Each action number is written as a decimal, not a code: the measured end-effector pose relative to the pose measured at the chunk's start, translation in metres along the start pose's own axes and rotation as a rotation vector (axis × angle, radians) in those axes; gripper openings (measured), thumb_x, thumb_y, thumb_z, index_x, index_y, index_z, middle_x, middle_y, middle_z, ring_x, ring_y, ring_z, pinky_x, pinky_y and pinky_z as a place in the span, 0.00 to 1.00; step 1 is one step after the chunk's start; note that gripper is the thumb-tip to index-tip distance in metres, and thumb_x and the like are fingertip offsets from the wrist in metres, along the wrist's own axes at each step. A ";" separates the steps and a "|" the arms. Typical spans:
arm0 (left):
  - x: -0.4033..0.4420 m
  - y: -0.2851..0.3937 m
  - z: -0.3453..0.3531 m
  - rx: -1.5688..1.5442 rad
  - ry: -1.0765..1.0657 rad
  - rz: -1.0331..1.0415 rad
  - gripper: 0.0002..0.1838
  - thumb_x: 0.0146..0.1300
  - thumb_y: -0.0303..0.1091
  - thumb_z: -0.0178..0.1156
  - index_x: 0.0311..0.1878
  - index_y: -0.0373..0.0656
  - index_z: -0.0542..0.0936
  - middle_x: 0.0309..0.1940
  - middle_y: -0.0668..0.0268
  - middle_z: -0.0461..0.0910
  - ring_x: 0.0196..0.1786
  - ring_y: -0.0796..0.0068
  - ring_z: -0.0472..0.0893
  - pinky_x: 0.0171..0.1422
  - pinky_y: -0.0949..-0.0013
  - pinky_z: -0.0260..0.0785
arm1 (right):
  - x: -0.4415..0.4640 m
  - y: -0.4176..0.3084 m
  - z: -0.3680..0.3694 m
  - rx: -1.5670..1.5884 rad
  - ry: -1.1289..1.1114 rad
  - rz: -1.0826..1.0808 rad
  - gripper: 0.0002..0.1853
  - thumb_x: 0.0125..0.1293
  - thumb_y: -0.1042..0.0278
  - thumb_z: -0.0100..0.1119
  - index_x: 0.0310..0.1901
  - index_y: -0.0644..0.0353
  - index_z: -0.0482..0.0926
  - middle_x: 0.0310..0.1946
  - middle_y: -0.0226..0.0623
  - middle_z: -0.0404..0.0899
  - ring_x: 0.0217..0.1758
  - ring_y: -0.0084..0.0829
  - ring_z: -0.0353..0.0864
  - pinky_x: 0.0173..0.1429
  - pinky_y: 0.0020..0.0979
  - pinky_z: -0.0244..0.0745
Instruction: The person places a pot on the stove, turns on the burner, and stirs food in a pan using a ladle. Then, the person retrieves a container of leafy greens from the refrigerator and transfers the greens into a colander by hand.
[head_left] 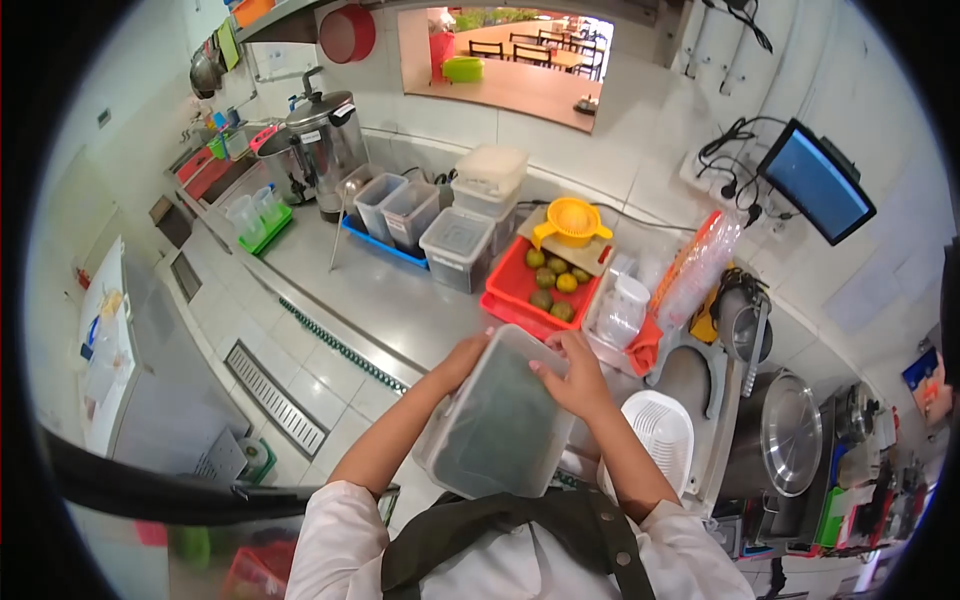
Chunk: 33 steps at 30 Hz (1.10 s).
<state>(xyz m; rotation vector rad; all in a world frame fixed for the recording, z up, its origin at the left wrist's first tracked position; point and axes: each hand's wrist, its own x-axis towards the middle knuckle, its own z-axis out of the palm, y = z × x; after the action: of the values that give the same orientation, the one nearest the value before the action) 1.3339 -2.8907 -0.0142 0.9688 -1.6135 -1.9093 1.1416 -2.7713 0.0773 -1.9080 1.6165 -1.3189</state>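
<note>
A translucent plastic food container with a cloudy lid is held close to my body, over the counter's front edge. My left hand grips its far left corner, fingers partly hidden by the rim. On the far right side, my right hand holds it with the thumb over the lid. What the container holds is too blurred to tell. Just beyond it stands a red tray of green and yellowish citrus fruit, with a yellow citrus juicer on a board behind.
Grey lidded tubs and open containers line the steel counter. A tall steel urn is at the back left. Stacked plastic cups and a white basket are at the right, near a large steel pot.
</note>
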 end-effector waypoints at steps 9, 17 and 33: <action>0.087 -0.024 0.025 -0.075 -0.474 -0.025 0.29 0.70 0.54 0.36 0.56 0.38 0.73 0.49 0.63 0.75 0.51 0.73 0.73 0.58 0.70 0.62 | 0.040 -0.001 0.015 -0.150 0.205 0.128 0.17 0.49 0.61 0.67 0.27 0.63 0.70 0.22 0.41 0.71 0.27 0.36 0.71 0.34 0.33 0.67; 0.103 -0.039 0.064 -0.061 -0.660 0.012 0.28 0.69 0.54 0.39 0.56 0.39 0.72 0.49 0.64 0.75 0.51 0.76 0.73 0.58 0.72 0.63 | 0.017 -0.032 -0.009 -0.348 0.302 0.337 0.17 0.42 0.60 0.62 0.25 0.65 0.69 0.22 0.48 0.71 0.27 0.45 0.72 0.33 0.40 0.67; 0.056 0.028 0.097 -0.160 -0.585 0.083 0.27 0.67 0.53 0.42 0.56 0.42 0.73 0.49 0.68 0.74 0.49 0.78 0.74 0.55 0.71 0.65 | 0.023 -0.038 -0.035 -0.447 0.196 0.303 0.15 0.37 0.61 0.59 0.21 0.66 0.72 0.22 0.51 0.74 0.29 0.50 0.75 0.35 0.45 0.69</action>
<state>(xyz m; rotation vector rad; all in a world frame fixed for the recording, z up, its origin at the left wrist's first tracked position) 1.2217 -2.8746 0.0073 0.2768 -1.7217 -2.3555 1.1356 -2.7691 0.1337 -1.6925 2.3544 -1.1137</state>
